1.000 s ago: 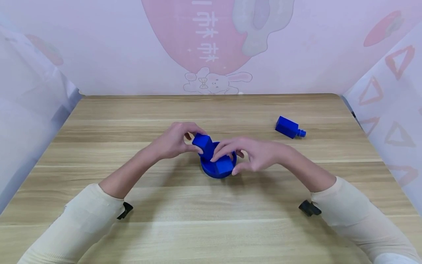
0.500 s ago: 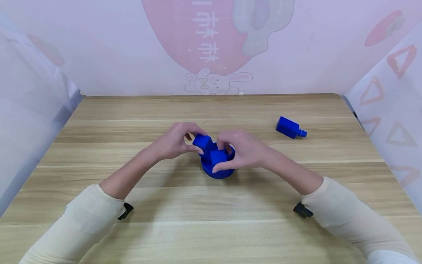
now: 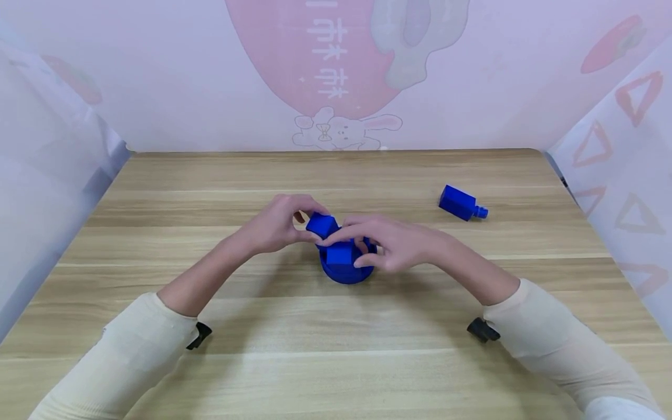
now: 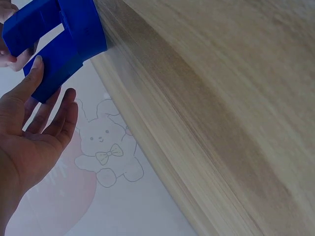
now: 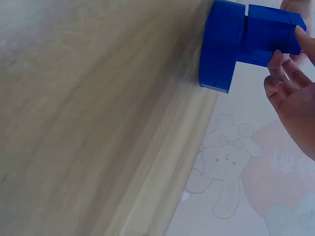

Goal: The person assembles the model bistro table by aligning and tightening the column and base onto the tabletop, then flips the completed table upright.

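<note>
A round blue base (image 3: 346,277) stands on the table with two blue blocks upright in it. My left hand (image 3: 275,224) pinches the left block (image 3: 321,223) near its top, thumb on one side and fingers on the other, plain in the left wrist view too. Around the nearer block (image 3: 340,253) is my right hand (image 3: 394,239), its index finger stretched over the far side and its thumb by the right edge. Thumb and fingertips touch that block (image 5: 270,30) in the right wrist view. The blocks' lower ends are hidden inside the base (image 5: 222,46).
Another blue block with a narrow threaded end (image 3: 458,202) lies on its side at the back right of the wooden table (image 3: 336,373). A printed curtain (image 3: 210,87) rises behind the table's far edge, with pale sheets on both sides.
My right hand has shifted its fingers around the nearer block, which has turned and sits a little further left. The left hand keeps its pinch in the same spot.
</note>
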Action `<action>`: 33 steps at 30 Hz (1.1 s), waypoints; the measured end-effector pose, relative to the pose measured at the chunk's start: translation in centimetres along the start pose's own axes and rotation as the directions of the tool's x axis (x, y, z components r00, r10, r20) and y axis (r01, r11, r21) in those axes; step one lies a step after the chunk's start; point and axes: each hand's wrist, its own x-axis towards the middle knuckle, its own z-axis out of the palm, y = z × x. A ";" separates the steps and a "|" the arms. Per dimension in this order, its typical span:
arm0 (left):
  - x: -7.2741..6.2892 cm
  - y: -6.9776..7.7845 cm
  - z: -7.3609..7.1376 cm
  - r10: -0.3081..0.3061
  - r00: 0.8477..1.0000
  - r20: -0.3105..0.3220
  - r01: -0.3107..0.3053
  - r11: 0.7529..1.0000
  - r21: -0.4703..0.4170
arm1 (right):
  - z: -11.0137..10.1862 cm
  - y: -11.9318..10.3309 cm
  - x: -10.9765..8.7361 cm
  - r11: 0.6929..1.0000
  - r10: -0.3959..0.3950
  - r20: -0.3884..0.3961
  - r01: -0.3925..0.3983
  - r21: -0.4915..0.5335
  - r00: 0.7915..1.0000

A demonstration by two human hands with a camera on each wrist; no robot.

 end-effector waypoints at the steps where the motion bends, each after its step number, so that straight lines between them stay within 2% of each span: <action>1: 0.0 0.0 0.0 0.001 1.000 -0.001 -0.001 1.000 0.001 | -0.1 -0.1 0.1 1.000 0.025 0.004 -0.025 0.010 1.000; 3: 0.0 0.1 0.0 -0.001 1.000 -0.005 0.001 1.000 0.003 | -0.4 -0.3 0.2 0.997 0.082 -0.016 -0.082 0.007 0.997; 6: 0.0 0.2 0.0 -0.005 1.000 -0.011 0.005 1.000 0.003 | -0.8 -0.4 0.2 0.984 0.166 -0.074 -0.171 -0.053 0.983; 10: 0.0 0.3 -0.1 -0.018 1.000 -0.008 0.018 1.000 0.001 | -1.1 -0.3 -0.1 0.958 0.220 -0.127 -0.239 -0.159 0.967; 12: 0.0 0.3 -0.1 -0.018 1.000 -0.006 0.018 1.000 0.001 | -1.2 -0.3 -0.3 0.956 0.213 -0.126 -0.234 -0.178 0.969; 14: -0.1 0.2 -0.1 -0.017 1.000 -0.005 0.017 1.000 0.001 | -1.2 -0.1 -0.5 0.966 0.176 -0.109 -0.193 -0.172 0.978; 17: -0.1 0.2 -0.1 -0.016 1.000 -0.003 0.016 1.000 0.005 | -1.2 0.1 -0.8 0.984 0.110 -0.063 -0.117 -0.131 0.992; 19: -0.1 0.3 -0.1 -0.020 1.000 -0.002 0.020 1.000 0.006 | -1.3 0.2 -0.9 0.991 0.092 -0.040 -0.096 -0.090 0.995; 23: 0.0 0.3 -0.1 -0.023 1.000 -0.001 0.023 1.000 0.000 | -1.4 0.3 -1.1 0.989 0.135 -0.063 -0.138 -0.048 0.989; 26: 0.0 0.1 -0.1 -0.017 1.000 -0.006 0.017 1.000 -0.004 | -1.3 0.1 -0.9 0.983 0.158 -0.098 -0.166 -0.076 0.982; 30: 0.0 0.2 -0.2 -0.015 1.000 -0.007 0.015 1.000 -0.001 | -1.0 0.0 -0.7 0.984 0.130 -0.115 -0.142 -0.104 0.985; 33: 0.0 0.2 -0.2 -0.021 1.000 -0.003 0.021 1.000 -0.005 | -0.9 0.1 -0.8 0.990 0.119 -0.094 -0.125 -0.062 0.988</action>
